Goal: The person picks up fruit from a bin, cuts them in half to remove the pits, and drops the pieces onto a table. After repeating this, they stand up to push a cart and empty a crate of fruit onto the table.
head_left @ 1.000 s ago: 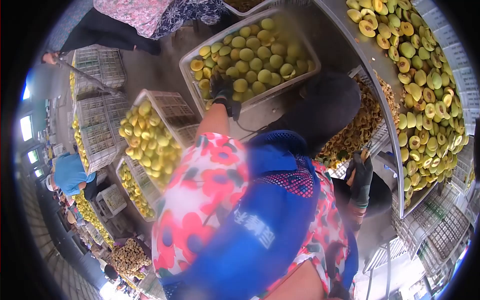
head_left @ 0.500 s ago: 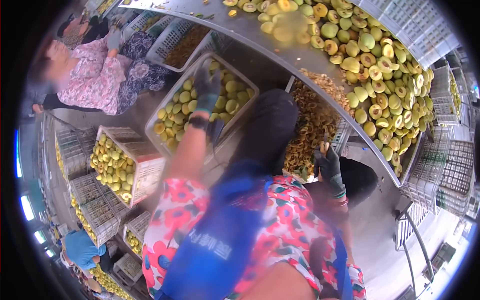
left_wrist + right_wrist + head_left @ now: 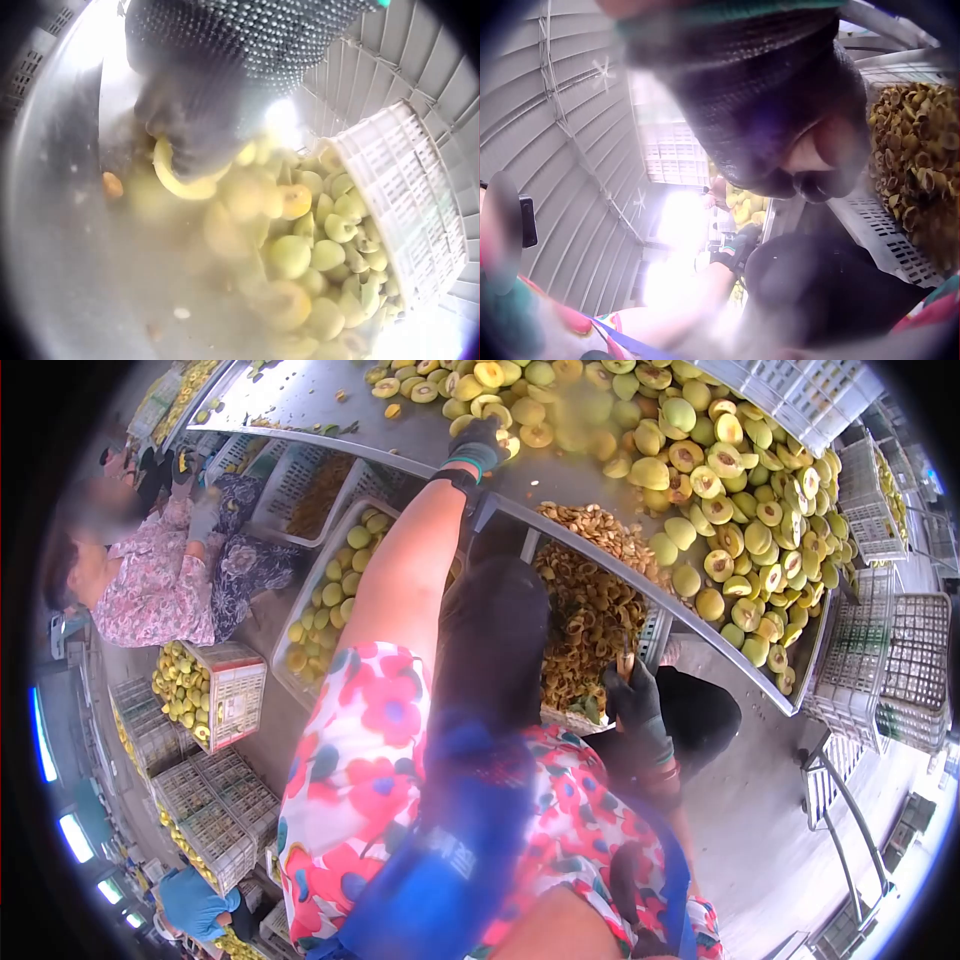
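Observation:
My gloved left hand (image 3: 474, 442) reaches over the metal table among halved yellow-green stone fruit (image 3: 690, 455). Up close in the left wrist view, its bent fingers (image 3: 172, 124) hold a fruit half (image 3: 178, 184), whose yellow rim shows below them; the rest is hidden by the glove. By my knee, my gloved right hand (image 3: 636, 705) grips a tool with a wooden handle (image 3: 626, 664) pointing up. That handle (image 3: 817, 146) also shows inside the fist in the right wrist view. Beside this hand stands a crate heaped with brown pit pieces (image 3: 590, 625).
Left of my knee is a crate of whole-looking fruit (image 3: 335, 595). The table's raised metal edge (image 3: 600, 552) runs between me and the pile. Pale pits (image 3: 590, 525) lie near that edge. A seated person (image 3: 150, 585) is at left; stacked crates (image 3: 880, 650) stand at right.
My left hand has moved from the crate of fruit up over the table edge to the pile of halves. The right hand keeps the tool near my knee. The head view has turned.

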The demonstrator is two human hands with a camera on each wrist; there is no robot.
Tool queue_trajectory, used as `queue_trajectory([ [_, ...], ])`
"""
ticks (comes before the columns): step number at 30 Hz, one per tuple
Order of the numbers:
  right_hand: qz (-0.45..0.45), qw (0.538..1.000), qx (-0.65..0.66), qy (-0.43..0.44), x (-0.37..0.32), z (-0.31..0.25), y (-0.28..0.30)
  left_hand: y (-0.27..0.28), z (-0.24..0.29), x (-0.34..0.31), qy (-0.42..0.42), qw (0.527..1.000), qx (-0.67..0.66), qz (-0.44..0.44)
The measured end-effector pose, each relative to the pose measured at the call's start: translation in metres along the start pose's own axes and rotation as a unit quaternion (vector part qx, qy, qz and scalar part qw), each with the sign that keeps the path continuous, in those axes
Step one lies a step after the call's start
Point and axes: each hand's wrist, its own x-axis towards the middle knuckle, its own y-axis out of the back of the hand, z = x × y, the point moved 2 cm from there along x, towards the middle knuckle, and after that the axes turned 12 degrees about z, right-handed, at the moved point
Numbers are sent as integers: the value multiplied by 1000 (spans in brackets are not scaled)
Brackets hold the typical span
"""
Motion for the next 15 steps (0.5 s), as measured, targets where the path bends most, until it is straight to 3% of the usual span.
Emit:
queue_trajectory([
  [3, 4, 999, -8, 31, 8, 15, -2, 12, 9, -9, -16, 997, -31, -65],
  [5, -14, 998, -5, 66, 14, 16, -5, 45, 28, -31, -26, 984, -168, -45],
  [7, -52, 991, -9, 126, 19, 8, -9, 76, 42, -58, -65, 939, -336, -21],
  [8, -58, 987, -22, 151, 20, -2, -11, 84, 53, -71, -86, 894, -440, -7],
  [11, -79, 983, 15, 166, 11, -74, -24, 130, 82, -120, -117, 911, -396, -7],
  [13, -93, 971, 21, 220, 6, -113, -31, 161, 105, -156, -59, 896, -441, -18],
  [15, -78, 980, 62, 175, -4, -131, -36, 168, 118, -186, -46, 876, -479, -21],
])
